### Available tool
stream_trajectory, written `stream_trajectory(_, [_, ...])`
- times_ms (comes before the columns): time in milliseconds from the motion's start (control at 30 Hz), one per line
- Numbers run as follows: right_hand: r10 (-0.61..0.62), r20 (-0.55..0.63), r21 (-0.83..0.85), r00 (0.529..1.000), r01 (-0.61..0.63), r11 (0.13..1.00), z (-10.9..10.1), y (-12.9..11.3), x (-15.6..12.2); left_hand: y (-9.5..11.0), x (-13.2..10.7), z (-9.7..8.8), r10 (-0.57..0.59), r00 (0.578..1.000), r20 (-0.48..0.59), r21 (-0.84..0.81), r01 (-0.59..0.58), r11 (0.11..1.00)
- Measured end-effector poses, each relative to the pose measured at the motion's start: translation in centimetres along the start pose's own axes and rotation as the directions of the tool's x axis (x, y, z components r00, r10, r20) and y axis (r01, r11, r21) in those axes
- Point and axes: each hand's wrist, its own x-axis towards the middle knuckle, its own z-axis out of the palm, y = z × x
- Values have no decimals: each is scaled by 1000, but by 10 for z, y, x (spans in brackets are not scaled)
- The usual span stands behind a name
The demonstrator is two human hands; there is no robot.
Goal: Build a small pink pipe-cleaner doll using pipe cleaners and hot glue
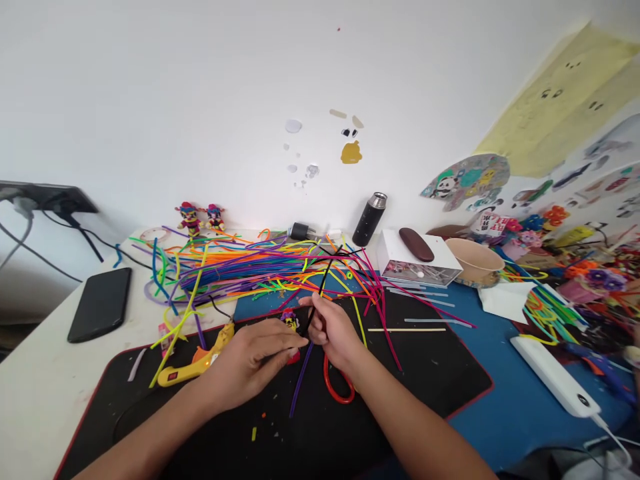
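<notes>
My right hand (333,330) is closed in a pinch on a black pipe cleaner (325,275), whose upper end points away over the pile. Just left of it, my left hand (260,357) is closed, thumb and fingertips pinched together at the lower end of the black strand. Partly hidden behind my left fingers is a small purple, yellow and red figure (289,319). Below the hands a purple pipe cleaner (300,390) lies on the black mat (320,440). Red scissor-like handles (341,399) show beneath my right wrist. A yellow glue gun (187,373) lies left of my left hand.
Many coloured pipe cleaners (240,267) spread across the back. Two small figures (190,220) stand by the wall. A black phone (100,305) lies left. A black flask (370,219), white box (417,259), bowl (475,260) and white power strip (555,377) are right.
</notes>
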Motion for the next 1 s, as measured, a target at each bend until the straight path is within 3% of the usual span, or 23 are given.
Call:
stream_trajectory(200, [-53,-105,79,993,61,995,-13,-13,29,7,-5,-6,63,997,-49,73,-60,996])
stream_trajectory(300, [-52,-135,112,989,67,991,-22,-14,34,8,-9,-17,69,983,-170,142,-45,989])
stream_trajectory(367, [-50,-160,130,986,72,989,-27,-12,33,7,-11,-27,2,959,-282,166,47,985])
stream_trajectory(467, [-50,-160,128,986,71,989,-32,-6,28,4,-15,-39,-222,892,-393,85,276,957])
stream_trajectory(600, [-68,-130,119,989,83,989,-37,-2,20,1,-22,-46,-484,755,-443,-147,471,870])
stream_trajectory(667, [-79,-128,111,989,93,989,-39,-5,18,2,-28,-46,-534,732,-424,-195,502,843])
stream_trajectory(733, [-80,-140,106,987,95,990,-41,-11,17,4,-34,-45,-540,746,-390,-206,501,841])
stream_trajectory(800, [-81,-154,106,985,98,990,-41,-16,16,5,-39,-44,-551,730,-404,-234,501,834])
stream_trajectory(933, [-96,-143,102,985,111,989,-38,-19,11,3,-45,-45,-648,584,-490,-343,554,759])
stream_trajectory(1000, [-102,-146,90,984,116,989,-36,-16,6,1,-46,-48,-674,552,-492,-380,561,736])
